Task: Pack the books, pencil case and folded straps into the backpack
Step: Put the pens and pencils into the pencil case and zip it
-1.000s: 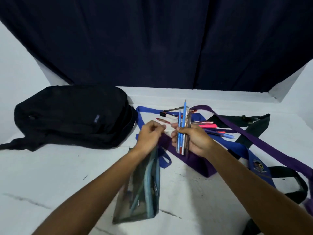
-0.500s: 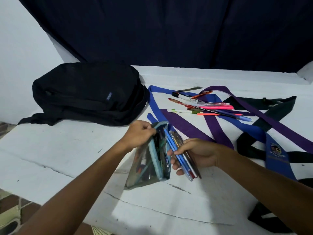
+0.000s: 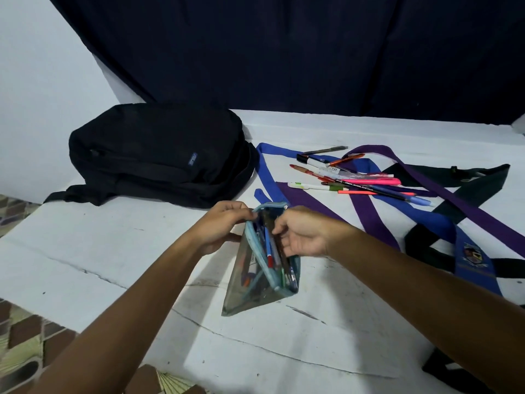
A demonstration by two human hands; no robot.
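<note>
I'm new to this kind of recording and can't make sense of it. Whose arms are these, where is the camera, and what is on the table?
There is no machine: a person wears a camera on the head, looking down at their own hands. The left hand grips the open rim of a clear pencil case. The right hand is pushing pens into it. On the white table lie a black backpack, loose pens, and blue, purple and dark green straps, unfolded.
</note>
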